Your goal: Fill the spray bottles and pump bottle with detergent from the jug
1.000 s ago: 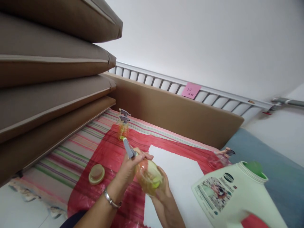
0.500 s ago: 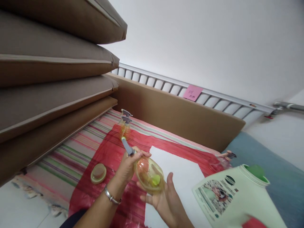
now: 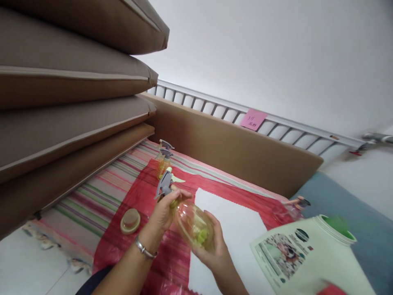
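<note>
A see-through yellow spray bottle [image 3: 192, 223] is held tilted between both hands, its grey trigger head [image 3: 165, 184] pointing up and left. My left hand [image 3: 167, 209], with a silver bangle at the wrist, is closed around the neck just below the trigger. Around the lower body of the bottle curls my right hand [image 3: 213, 241]. A lime-green piece shows through the wall near the base. Below the hands lie a red plastic sheet [image 3: 132, 209] and a white sheet [image 3: 229, 217]. A round cap [image 3: 130, 221] rests left of my left wrist.
More spray bottles [image 3: 164, 162] stand at the back left, and a pink one [image 3: 288, 211] at the right. A large pale green jug [image 3: 307, 254], its mouth uncovered, fills the lower right. Stacked cushions [image 3: 76, 86] rise on the left; a cardboard panel [image 3: 233, 147] lines the back.
The spray bottle has been turned, so its trigger lever now shows from the side. My right hand has gone from open fingers beside the bottle to a grip around its lower body.
</note>
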`<state>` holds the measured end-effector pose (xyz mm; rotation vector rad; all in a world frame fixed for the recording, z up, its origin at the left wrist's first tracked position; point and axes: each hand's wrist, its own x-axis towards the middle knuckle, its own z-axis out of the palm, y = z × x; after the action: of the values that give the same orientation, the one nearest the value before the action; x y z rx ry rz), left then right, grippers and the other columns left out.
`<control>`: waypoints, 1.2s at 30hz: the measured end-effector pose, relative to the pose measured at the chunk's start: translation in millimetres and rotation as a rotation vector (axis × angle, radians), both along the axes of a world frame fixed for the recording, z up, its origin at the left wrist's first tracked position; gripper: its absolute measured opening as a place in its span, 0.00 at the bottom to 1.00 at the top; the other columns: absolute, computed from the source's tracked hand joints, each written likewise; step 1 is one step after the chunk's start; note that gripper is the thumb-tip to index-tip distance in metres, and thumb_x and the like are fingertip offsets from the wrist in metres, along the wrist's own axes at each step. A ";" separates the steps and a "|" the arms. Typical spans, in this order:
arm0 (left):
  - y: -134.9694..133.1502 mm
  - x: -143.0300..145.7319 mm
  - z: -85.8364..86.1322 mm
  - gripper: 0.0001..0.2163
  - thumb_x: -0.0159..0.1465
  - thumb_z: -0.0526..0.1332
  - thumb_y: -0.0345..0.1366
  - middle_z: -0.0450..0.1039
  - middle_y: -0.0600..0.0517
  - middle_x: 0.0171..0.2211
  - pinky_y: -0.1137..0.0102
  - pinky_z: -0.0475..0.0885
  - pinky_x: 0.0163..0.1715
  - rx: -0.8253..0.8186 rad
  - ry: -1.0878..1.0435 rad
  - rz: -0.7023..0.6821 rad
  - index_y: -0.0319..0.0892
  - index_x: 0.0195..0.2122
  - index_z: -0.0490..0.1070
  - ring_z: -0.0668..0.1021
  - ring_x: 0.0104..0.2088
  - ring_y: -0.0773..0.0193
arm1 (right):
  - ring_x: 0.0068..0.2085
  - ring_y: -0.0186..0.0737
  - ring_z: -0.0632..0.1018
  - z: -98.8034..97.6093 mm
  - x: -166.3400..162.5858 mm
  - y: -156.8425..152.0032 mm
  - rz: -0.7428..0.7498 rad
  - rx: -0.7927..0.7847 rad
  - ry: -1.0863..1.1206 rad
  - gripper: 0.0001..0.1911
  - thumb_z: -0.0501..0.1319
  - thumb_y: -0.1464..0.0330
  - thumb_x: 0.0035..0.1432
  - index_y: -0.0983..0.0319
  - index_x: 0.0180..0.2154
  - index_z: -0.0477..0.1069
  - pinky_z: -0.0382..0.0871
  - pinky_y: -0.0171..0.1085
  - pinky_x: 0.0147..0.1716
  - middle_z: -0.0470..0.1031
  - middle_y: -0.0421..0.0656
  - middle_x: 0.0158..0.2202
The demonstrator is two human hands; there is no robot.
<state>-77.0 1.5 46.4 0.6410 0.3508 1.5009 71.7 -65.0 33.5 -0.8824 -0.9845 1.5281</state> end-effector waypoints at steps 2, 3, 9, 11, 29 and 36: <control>1.3 -0.4 0.4 0.05 0.52 0.64 0.35 0.77 0.53 0.25 0.64 0.67 0.44 -0.016 -0.028 -0.001 0.41 0.22 0.69 0.78 0.32 0.61 | 0.56 0.46 0.66 -0.3 -1.0 -1.2 -0.016 -0.007 0.029 0.41 0.71 0.70 0.41 0.48 0.55 0.56 0.57 0.46 0.54 0.65 0.41 0.57; 1.9 -0.2 0.5 0.06 0.52 0.64 0.35 0.77 0.52 0.25 0.64 0.67 0.44 -0.016 -0.034 -0.004 0.41 0.22 0.70 0.78 0.32 0.61 | 0.56 0.48 0.67 -0.3 -1.3 -1.6 0.015 -0.042 0.083 0.38 0.69 0.67 0.45 0.48 0.56 0.55 0.59 0.48 0.52 0.64 0.43 0.58; 6.5 -1.2 -0.5 0.08 0.54 0.63 0.37 0.77 0.51 0.26 0.60 0.67 0.47 0.026 -0.077 -0.011 0.40 0.22 0.70 0.78 0.34 0.60 | 0.54 0.50 0.68 -7.5 13.1 -1.6 0.093 -0.139 0.209 0.30 0.64 0.65 0.51 0.52 0.55 0.58 0.64 0.47 0.46 0.63 0.46 0.58; 9.1 -3.0 -1.5 0.07 0.53 0.64 0.38 0.78 0.52 0.27 0.60 0.68 0.46 0.022 -0.112 0.010 0.41 0.23 0.70 0.78 0.34 0.60 | 0.53 0.51 0.69 -15.0 27.5 -2.9 0.052 -0.196 0.206 0.29 0.64 0.62 0.51 0.52 0.54 0.60 0.64 0.48 0.45 0.64 0.47 0.58; -8.1 46.2 -25.0 0.14 0.53 0.64 0.37 0.74 0.42 0.44 0.62 0.70 0.40 -0.116 0.284 -0.228 0.40 0.41 0.73 0.76 0.43 0.54 | 0.56 0.47 0.67 -46.5 94.1 -22.6 -0.278 -0.147 0.392 0.26 0.64 0.55 0.48 0.54 0.49 0.68 0.48 0.51 0.60 0.71 0.46 0.52; -15.7 66.2 -36.3 0.17 0.55 0.63 0.36 0.67 0.46 0.55 0.59 0.61 0.53 -0.025 0.371 -0.241 0.46 0.47 0.71 0.67 0.55 0.52 | 0.56 0.47 0.67 -51.7 63.9 -2.5 -0.264 -0.032 0.071 0.37 0.70 0.69 0.42 0.53 0.54 0.59 0.53 0.50 0.57 0.67 0.45 0.54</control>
<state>-10.8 -14.2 10.1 0.9109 0.5545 1.1435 135.6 -67.5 -18.2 -0.9344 -0.7612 1.3437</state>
